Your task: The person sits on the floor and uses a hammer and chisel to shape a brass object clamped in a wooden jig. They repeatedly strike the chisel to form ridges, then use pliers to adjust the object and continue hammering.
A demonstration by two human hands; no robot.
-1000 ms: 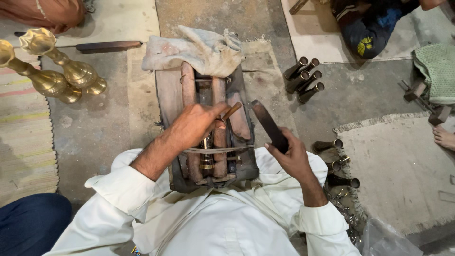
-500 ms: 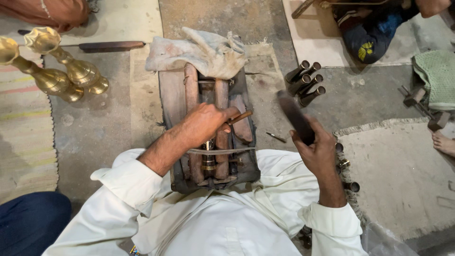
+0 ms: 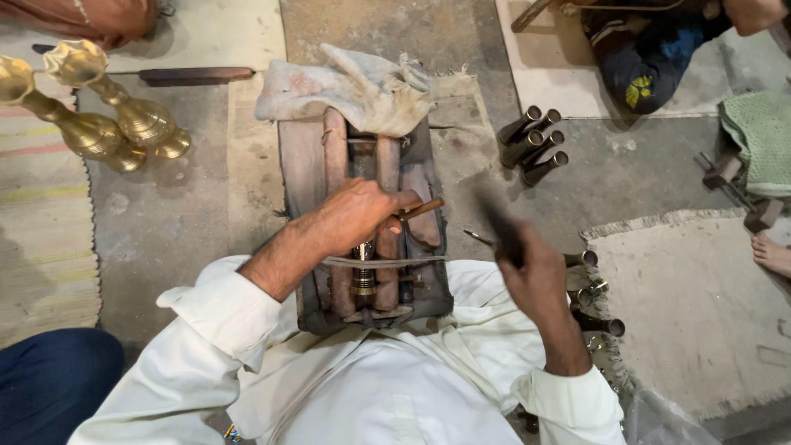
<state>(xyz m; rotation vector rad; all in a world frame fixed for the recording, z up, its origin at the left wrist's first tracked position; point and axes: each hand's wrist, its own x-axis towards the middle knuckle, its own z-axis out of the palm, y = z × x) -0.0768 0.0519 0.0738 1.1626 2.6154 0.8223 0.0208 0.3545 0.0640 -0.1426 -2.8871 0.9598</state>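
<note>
My left hand (image 3: 356,216) rests on a wooden block stand (image 3: 305,177) on the floor and grips a wooden-handled tool (image 3: 422,208) against it. Below that hand a small brass piece (image 3: 362,276) stands between the wooden bars, under a thin metal rod (image 3: 383,262). My right hand (image 3: 534,268) is to the right of the stand, closed around a dark flat bar (image 3: 498,222) that is blurred by motion. A grey cloth (image 3: 354,86) lies over the far end of the stand.
Two brass candlestick-like pieces (image 3: 107,124) lie at the far left beside a long dark tool (image 3: 194,76). Several dark metal tubes (image 3: 534,144) lie right of the stand, and more small parts (image 3: 593,288) sit by a mat (image 3: 700,321). Another person's foot (image 3: 770,251) is at the right edge.
My right hand has swung the dark bar from close beside the stand out to the right and then part way back. My left hand has stayed on the stand with its tool.
</note>
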